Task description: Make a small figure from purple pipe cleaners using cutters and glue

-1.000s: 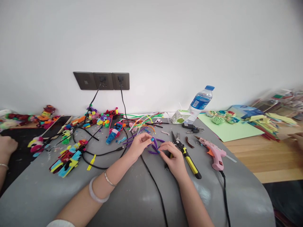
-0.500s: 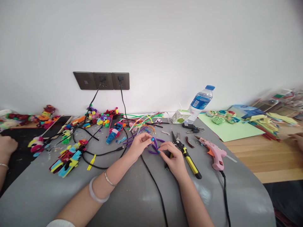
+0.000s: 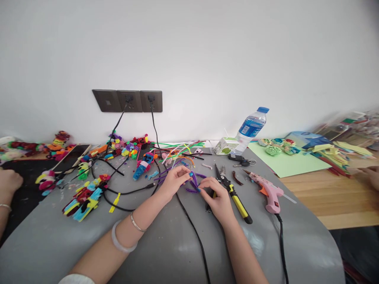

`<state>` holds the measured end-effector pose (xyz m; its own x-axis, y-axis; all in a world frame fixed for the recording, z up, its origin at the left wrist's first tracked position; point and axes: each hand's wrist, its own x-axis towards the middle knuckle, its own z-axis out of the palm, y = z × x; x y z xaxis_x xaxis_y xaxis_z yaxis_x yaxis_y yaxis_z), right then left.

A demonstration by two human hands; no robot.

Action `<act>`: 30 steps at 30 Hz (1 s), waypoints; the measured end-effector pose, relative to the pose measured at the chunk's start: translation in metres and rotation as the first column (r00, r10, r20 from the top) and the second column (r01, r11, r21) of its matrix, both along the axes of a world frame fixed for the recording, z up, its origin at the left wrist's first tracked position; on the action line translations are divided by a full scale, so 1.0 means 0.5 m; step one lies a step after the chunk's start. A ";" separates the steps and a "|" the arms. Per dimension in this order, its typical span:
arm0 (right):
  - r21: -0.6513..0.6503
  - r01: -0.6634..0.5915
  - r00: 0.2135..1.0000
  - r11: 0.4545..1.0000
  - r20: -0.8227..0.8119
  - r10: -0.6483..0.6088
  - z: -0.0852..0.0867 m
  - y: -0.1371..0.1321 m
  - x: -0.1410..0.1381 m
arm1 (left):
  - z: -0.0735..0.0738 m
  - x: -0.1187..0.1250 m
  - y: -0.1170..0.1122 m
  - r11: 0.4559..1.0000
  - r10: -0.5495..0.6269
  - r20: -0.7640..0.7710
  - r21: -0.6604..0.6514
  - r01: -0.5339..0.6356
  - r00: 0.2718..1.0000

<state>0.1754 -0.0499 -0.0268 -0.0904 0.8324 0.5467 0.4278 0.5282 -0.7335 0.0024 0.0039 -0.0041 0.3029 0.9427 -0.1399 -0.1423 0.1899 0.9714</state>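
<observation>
Between my two hands is a bent purple pipe cleaner [image 3: 194,180], looped at its lower end. My left hand [image 3: 177,180] pinches its upper part between thumb and forefinger. On the other side my right hand [image 3: 216,197] pinches it lower down, fingertips closed. More purple pipe cleaner stems lie on the table behind and beside my left hand. Just right of my right hand rest pliers with yellow and black handles [image 3: 237,201]; my hand partly hides one handle. A pink glue gun [image 3: 271,194] lies farther right.
A grey table [image 3: 166,244] carries black cables, pipe cleaner figures [image 3: 84,199] at left and loose coloured stems [image 3: 180,150] at back. A water bottle [image 3: 251,128], drink carton [image 3: 226,146], keys [image 3: 244,161] and green paper [image 3: 288,161] stand or lie behind. Other people's hands show at both edges.
My hands and the purple pipe cleaner hold almost the same place. At the right edge, another person's hand has shifted slightly left.
</observation>
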 end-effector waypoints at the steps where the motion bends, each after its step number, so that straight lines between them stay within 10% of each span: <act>1: -0.006 0.000 1.000 1.000 0.000 0.000 0.000 0.000 0.000 | 0.000 0.000 0.000 1.000 -0.006 0.001 -0.005 0.006 1.000; 10: -0.059 0.021 0.999 0.998 -0.024 -0.022 0.001 0.000 -0.001 | 0.001 -0.018 0.007 0.980 -0.119 -0.045 0.158 0.124 0.992; 30: -0.119 0.011 1.000 0.993 0.030 -0.008 -0.002 0.001 0.002 | 0.018 -0.058 0.019 0.673 -0.063 -0.458 0.637 0.376 0.887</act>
<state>0.1762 -0.0495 -0.0276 -0.0968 0.8923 0.4409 0.4551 0.4336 -0.7777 -0.0269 0.0135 0.0050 0.5857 0.7187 0.3748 0.2057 -0.5790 0.7889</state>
